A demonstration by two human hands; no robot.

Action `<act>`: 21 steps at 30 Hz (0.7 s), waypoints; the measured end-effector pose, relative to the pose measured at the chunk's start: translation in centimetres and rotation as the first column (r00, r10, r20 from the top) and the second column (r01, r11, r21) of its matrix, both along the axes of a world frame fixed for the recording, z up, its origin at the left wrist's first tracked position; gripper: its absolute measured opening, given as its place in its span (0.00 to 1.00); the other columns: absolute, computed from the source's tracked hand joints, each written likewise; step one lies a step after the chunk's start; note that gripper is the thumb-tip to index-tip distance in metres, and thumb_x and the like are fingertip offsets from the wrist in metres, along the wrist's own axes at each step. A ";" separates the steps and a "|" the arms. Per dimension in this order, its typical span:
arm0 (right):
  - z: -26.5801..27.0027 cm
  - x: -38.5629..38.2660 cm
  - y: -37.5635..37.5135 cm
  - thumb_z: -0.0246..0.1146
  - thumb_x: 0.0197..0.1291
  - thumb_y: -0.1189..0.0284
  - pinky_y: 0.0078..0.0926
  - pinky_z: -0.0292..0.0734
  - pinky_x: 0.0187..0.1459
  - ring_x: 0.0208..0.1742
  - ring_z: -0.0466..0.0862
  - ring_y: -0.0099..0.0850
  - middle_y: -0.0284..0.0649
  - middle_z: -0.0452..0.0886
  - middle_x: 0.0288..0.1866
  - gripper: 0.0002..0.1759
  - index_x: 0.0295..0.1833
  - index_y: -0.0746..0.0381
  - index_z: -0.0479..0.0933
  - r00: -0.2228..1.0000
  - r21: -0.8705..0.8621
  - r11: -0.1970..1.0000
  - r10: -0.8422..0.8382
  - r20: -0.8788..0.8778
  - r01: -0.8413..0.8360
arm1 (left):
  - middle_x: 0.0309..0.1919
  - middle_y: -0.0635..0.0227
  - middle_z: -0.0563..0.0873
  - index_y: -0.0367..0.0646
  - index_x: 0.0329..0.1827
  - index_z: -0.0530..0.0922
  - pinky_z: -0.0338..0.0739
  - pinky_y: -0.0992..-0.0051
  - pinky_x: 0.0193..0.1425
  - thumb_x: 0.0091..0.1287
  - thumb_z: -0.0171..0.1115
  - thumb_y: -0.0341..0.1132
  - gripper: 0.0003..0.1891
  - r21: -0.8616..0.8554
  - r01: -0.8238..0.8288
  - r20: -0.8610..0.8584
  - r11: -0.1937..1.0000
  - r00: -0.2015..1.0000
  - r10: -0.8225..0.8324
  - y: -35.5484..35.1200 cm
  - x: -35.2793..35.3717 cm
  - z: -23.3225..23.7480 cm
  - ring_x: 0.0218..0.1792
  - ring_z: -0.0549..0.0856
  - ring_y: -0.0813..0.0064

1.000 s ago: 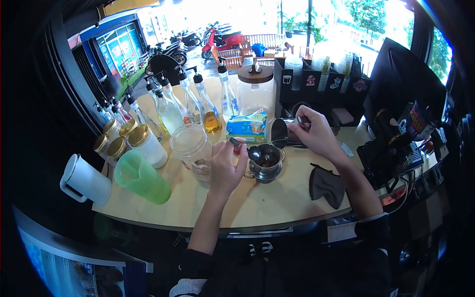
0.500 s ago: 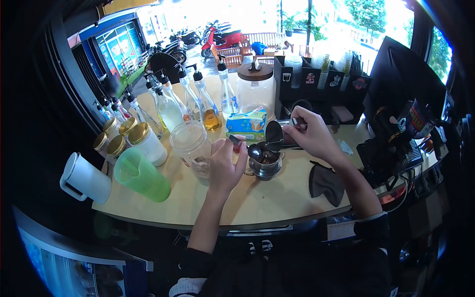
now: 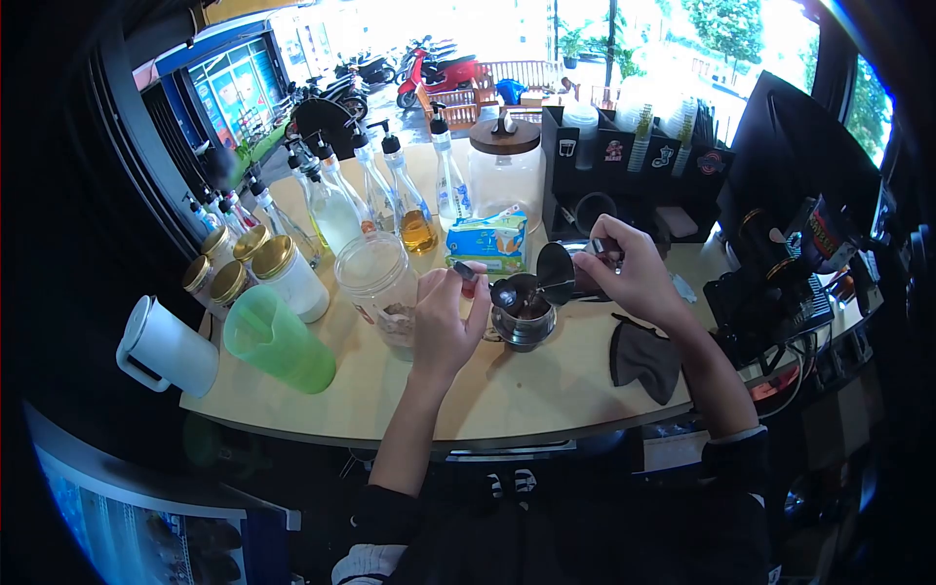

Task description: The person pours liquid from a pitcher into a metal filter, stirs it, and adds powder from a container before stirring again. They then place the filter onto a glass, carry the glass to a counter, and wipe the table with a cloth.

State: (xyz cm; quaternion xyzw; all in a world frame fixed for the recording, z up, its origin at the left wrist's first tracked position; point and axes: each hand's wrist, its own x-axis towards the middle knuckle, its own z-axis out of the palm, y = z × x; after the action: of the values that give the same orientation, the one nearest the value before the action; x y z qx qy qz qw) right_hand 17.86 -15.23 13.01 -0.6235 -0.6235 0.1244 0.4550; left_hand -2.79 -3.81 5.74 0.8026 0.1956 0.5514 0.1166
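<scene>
Two hands: left hand (image 3: 447, 317) pinching one spoon (image 3: 504, 292), right hand (image 3: 626, 268) gripping one dark round-ended utensil (image 3: 556, 273) | one metal pot (image 3: 524, 330) between them | five gold-lidded jars (image 3: 295, 286) left of left hand | pale worktop (image 3: 546, 400) beneath | daylit street (image 3: 419, 127) ahead

On a curved, pale wooden counter (image 3: 546, 400), a small, round silver metal pot (image 3: 525, 334) stands near the middle. The bare left hand (image 3: 446, 317) is left of it, holding a shiny metal spoon (image 3: 505, 292) at its mouth; the bare right hand (image 3: 626, 273) is right and behind, holding a dark, rounded metal vessel (image 3: 556, 275). Behind the pot lies a blue-and-green box (image 3: 486, 244). Leftward from the left hand come a clear cylindrical jar (image 3: 373, 265), a translucent green pitcher (image 3: 280, 338) and a white jug (image 3: 171, 346). A dark grey cloth (image 3: 643, 361) lies right of the pot.
</scene>
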 end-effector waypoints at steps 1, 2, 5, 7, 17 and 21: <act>-0.3 0.3 0.1 0.64 0.62 0.77 0.19 0.77 0.29 0.34 0.84 0.20 0.32 0.73 0.25 0.13 0.34 0.68 0.65 1.000 0.029 1.000 -0.002 -0.026 0.003 | 0.26 0.66 0.81 0.40 0.44 0.80 0.72 0.68 0.42 0.64 0.62 0.28 0.07 0.002 0.003 0.000 1.000 1.000 -0.003 0.0 0.0 0.0 0.32 0.80 0.68; -0.7 0.7 0.2 0.64 0.62 0.77 0.19 0.77 0.29 0.34 0.84 0.20 0.32 0.73 0.25 0.13 0.34 0.68 0.65 1.000 0.030 1.000 -0.003 -0.026 0.003 | 0.26 0.66 0.81 0.40 0.44 0.80 0.72 0.68 0.42 0.64 0.62 0.28 0.07 0.003 0.004 0.000 1.000 1.000 -0.004 0.0 0.1 0.1 0.32 0.80 0.68; -2.5 2.9 0.8 0.65 0.62 0.76 0.17 0.70 0.27 0.28 0.75 0.13 0.29 0.71 0.25 0.13 0.33 0.66 0.66 0.994 0.048 0.994 -0.104 0.042 0.102 | 0.24 0.67 0.80 0.42 0.43 0.78 0.71 0.67 0.43 0.64 0.63 0.27 0.06 0.029 0.009 0.021 1.000 1.000 -0.009 -0.1 0.3 0.1 0.30 0.79 0.67; -4.5 5.1 1.5 0.65 0.62 0.75 0.16 0.63 0.26 0.26 0.66 0.12 0.26 0.69 0.25 0.13 0.31 0.63 0.67 0.989 0.115 0.986 -0.111 -0.099 0.123 | 0.26 0.67 0.80 0.43 0.44 0.79 0.71 0.67 0.44 0.64 0.63 0.27 0.07 0.059 0.016 0.012 0.998 1.000 -0.017 0.0 0.4 -0.2 0.30 0.79 0.67; -14.1 11.1 1.9 0.63 0.64 0.72 0.15 0.65 0.30 0.28 0.71 0.14 0.25 0.70 0.25 0.12 0.31 0.57 0.66 0.730 0.073 0.971 -0.121 -0.672 0.228 | 0.30 0.67 0.84 0.41 0.43 0.84 0.73 0.69 0.42 0.64 0.64 0.28 0.06 0.024 0.041 0.044 0.999 0.998 -0.042 -0.2 0.8 -0.4 0.33 0.81 0.67; -17.4 12.8 2.5 0.60 0.67 0.72 0.17 0.65 0.30 0.26 0.72 0.17 0.27 0.71 0.24 0.11 0.31 0.57 0.67 0.643 0.129 0.971 -0.031 -0.766 0.200 | 0.31 0.67 0.85 0.41 0.42 0.84 0.74 0.69 0.43 0.64 0.64 0.28 0.06 -0.013 0.064 0.051 0.998 0.997 -0.063 -0.5 1.0 -0.5 0.34 0.82 0.67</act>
State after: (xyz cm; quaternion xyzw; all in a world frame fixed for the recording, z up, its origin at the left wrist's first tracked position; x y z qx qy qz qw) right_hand 30.62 -12.71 -4.39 -0.5035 -0.3439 0.2801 0.7414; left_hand -1.77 -4.36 5.20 0.7932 0.1712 0.5662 0.1450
